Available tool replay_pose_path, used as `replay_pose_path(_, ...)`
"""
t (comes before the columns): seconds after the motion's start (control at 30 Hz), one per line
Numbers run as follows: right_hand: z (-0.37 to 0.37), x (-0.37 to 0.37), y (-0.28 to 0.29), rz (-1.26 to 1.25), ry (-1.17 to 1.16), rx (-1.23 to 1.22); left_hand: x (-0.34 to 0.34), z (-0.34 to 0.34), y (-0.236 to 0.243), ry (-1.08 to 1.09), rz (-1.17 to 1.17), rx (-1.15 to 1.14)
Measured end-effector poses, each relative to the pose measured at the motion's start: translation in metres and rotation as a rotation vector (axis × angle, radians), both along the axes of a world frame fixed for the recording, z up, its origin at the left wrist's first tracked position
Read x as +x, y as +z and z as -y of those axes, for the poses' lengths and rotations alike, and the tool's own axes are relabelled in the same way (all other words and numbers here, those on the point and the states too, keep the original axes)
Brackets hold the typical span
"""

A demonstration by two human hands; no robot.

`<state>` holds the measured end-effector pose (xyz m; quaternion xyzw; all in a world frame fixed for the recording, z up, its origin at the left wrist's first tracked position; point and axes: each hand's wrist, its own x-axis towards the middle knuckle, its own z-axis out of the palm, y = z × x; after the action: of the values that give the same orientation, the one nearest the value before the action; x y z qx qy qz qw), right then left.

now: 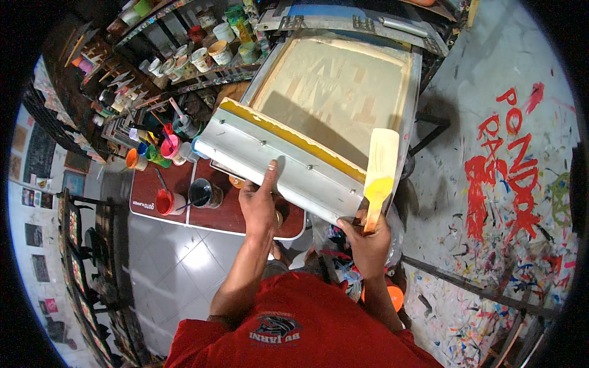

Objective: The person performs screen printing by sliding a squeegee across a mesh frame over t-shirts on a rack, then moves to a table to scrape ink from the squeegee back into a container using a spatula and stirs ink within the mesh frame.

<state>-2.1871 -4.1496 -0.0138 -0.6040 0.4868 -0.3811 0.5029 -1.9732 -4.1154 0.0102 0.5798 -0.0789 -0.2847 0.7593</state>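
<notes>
A wide metal squeegee [270, 156] with a yellow blade lies slanted across my front, cream ink smeared along the blade's far edge. My left hand [257, 205] is closed on its near side, the thumb lying on the metal face. At its right end, my right hand [368, 242] is closed on the squeegee and also grips a spatula [381, 159]. That spatula stands up past the squeegee, its flat blade coated with cream and bright yellow. Beyond both lies a framed printing screen [343, 67], cream-smeared, with faint lettering in its mesh; the squeegee hides its near end.
Left of me, a low dark-red table [150, 190] bears a tub of red ink [165, 202] and a dark pot [205, 195]. Shelves with several ink tubs [219, 54] stand at the far left. Metal clamps [362, 24] cross the screen's far end. A paint-splattered wall [485, 202] is on the right.
</notes>
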Motion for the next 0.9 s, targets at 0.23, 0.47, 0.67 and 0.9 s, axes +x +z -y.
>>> replay_pose_path(0.23, -0.007, 0.014, 0.041, -0.023, 0.157, -0.283, 0.044, 0.003, 0.035, 0.211, 0.271, -0.134)
replay_pose_path(0.47, -0.006, -0.012, 0.061, -0.182, 0.172, -0.323, 0.098, 0.012, 0.094, 0.301, 0.545, -0.193)
replay_pose_path(0.67, -0.009, -0.003, 0.041, -0.26, 0.139, -0.611, 0.122, 0.006, 0.123, 0.296, 0.648, -0.184)
replay_pose_path(0.9, -0.013, 0.013, 0.041, -0.311, 0.112, -0.678, 0.119, -0.001, 0.132, 0.298, 0.626, -0.228)
